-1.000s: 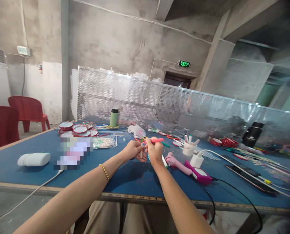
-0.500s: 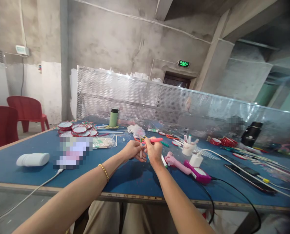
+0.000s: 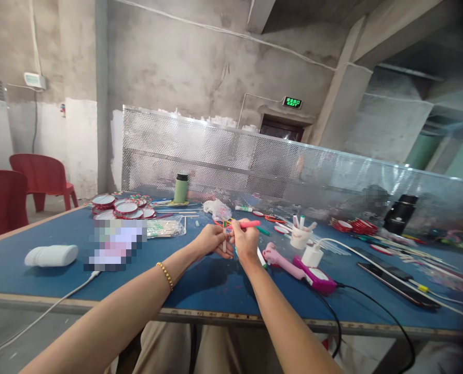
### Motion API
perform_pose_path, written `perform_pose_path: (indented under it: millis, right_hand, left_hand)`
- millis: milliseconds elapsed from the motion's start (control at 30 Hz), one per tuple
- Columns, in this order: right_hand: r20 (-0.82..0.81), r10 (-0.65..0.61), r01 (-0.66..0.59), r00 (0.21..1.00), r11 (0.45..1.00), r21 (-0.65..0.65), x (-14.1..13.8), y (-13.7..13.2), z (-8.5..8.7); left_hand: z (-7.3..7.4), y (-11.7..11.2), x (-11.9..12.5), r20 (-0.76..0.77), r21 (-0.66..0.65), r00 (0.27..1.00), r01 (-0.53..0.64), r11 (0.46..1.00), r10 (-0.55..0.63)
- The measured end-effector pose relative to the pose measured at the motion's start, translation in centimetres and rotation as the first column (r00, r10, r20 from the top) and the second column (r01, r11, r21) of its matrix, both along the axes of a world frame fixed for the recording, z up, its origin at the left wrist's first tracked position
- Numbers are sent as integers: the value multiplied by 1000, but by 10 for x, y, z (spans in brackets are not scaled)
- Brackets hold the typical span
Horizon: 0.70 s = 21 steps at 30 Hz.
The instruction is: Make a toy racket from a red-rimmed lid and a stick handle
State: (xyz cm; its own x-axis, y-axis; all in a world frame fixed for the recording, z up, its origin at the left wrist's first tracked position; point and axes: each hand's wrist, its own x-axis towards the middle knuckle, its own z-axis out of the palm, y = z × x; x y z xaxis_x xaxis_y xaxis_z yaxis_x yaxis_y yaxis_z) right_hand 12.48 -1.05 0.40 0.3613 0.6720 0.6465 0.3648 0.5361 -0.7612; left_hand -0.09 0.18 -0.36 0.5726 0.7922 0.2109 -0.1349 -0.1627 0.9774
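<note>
Near the middle of the blue table (image 3: 138,283), my left hand (image 3: 208,240) pinches a narrow, pale flat stick (image 3: 224,243) upright. The stick's top end has small coloured marks, green among them. My right hand (image 3: 247,240) grips a pinkish-red marker pen (image 3: 250,224) like a writing tool, its body pointing to the right. The marker's tip meets or nearly meets the stick; my fingers hide the exact contact. Just right of my right wrist lies a white marker with a green end (image 3: 261,258). A crumpled clear plastic bag (image 3: 216,209) lies beyond my hands.
On the left are a white bottle (image 3: 51,255), a blurred phone (image 3: 117,246) with a cable and red-rimmed discs (image 3: 126,208). To the right stand a cup of markers (image 3: 300,238), a pink-and-purple corded device (image 3: 319,279) and a dark phone (image 3: 397,285). A perforated metal screen (image 3: 216,156) stands behind.
</note>
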Motion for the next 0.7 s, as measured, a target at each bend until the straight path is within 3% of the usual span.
perform_pose_path:
  millis: [700]
  right_hand:
    - [13, 1, -1, 1000, 1000, 7, 1, 3, -1]
  left_hand:
    - [0, 0, 1, 0, -15, 1000, 8, 1000, -8]
